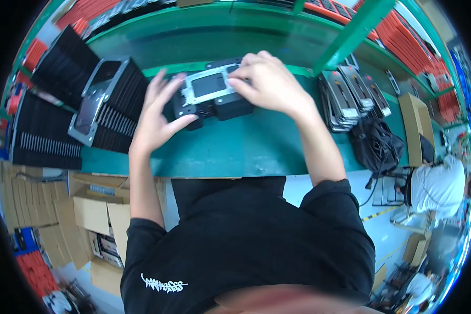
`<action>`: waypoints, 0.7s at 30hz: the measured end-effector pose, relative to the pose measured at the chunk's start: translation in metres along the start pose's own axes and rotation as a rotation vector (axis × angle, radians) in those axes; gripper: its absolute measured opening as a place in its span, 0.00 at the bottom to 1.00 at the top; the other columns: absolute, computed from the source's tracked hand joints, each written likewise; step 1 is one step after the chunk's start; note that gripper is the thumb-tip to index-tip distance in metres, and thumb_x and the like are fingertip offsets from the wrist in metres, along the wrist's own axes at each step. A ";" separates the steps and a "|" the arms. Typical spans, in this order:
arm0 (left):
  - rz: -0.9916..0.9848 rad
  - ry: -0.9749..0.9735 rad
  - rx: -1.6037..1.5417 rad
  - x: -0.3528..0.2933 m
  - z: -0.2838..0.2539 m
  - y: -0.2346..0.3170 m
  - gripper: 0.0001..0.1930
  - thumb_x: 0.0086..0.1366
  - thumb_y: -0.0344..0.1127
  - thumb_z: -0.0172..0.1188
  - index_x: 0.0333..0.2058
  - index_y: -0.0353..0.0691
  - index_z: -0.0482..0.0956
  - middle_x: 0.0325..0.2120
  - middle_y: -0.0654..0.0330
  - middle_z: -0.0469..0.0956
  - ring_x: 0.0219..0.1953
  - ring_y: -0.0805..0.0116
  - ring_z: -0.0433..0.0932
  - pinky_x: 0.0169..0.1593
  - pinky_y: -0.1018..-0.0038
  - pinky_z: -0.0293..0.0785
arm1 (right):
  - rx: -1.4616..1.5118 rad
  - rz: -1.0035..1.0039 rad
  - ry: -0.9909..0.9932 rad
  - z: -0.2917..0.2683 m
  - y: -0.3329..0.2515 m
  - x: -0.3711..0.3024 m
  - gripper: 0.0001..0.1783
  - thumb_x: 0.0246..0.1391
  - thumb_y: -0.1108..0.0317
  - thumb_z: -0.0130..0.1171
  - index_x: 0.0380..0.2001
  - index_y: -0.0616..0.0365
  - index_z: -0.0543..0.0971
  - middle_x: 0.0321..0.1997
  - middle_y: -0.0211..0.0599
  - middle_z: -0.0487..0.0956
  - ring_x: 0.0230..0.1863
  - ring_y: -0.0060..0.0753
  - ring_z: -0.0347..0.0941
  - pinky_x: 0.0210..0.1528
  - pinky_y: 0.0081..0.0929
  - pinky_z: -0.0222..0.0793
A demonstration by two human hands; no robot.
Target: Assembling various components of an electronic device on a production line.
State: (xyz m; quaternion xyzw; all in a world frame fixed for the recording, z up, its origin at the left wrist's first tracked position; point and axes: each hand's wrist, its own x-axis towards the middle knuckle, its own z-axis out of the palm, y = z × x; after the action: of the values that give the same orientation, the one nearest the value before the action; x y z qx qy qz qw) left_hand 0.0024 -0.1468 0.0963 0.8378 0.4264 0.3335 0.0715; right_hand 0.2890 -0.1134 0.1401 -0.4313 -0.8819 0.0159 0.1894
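A silver rectangular frame with a dark window (208, 85) lies on a black block-like fixture (233, 107) on the green bench. My right hand (269, 83) has its fingers and thumb pinched at the frame's right end. Around the left end is my left hand (154, 112), its fingers raised and spread, the thumb held apart above the fixture's near corner. Whether a left fingertip touches the frame I cannot tell. The fixture's far side is partly covered by the frame and my right hand.
Tall stacks of black panels with silver-edged plates (97, 102) stand at the left. On the right are stacked silver plates (340, 99), a black bag (378, 144) and a cardboard box (417, 128). A green post (356, 34) rises behind. Open cartons (91, 214) sit lower left.
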 end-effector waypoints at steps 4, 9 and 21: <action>-0.263 0.432 -0.852 -0.066 0.013 0.012 0.27 0.64 0.38 0.64 0.57 0.28 0.71 0.53 0.44 0.76 0.56 0.51 0.77 0.58 0.60 0.75 | -0.309 0.346 0.374 -0.027 0.067 -0.080 0.18 0.57 0.59 0.63 0.43 0.63 0.83 0.42 0.50 0.83 0.46 0.54 0.79 0.50 0.42 0.73; -0.116 0.235 -1.292 -0.102 0.028 0.027 0.21 0.73 0.48 0.55 0.48 0.30 0.73 0.37 0.52 0.76 0.38 0.55 0.81 0.43 0.61 0.80 | -0.545 0.660 0.269 -0.025 0.083 -0.163 0.17 0.57 0.63 0.62 0.46 0.61 0.82 0.46 0.49 0.83 0.45 0.52 0.80 0.50 0.43 0.73; -0.229 0.092 -1.382 -0.039 0.087 0.138 0.42 0.71 0.56 0.55 0.71 0.36 0.49 0.64 0.46 0.62 0.55 0.51 0.75 0.51 0.59 0.78 | 0.278 -0.052 0.593 0.036 -0.071 -0.141 0.23 0.53 0.79 0.56 0.54 0.67 0.77 0.55 0.51 0.79 0.56 0.57 0.76 0.61 0.46 0.70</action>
State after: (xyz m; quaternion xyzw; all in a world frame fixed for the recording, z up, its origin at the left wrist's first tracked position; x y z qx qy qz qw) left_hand 0.1321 -0.2486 0.0653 0.5352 0.2048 0.5535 0.6044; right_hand 0.3011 -0.2615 0.0753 -0.3645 -0.7885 0.0049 0.4954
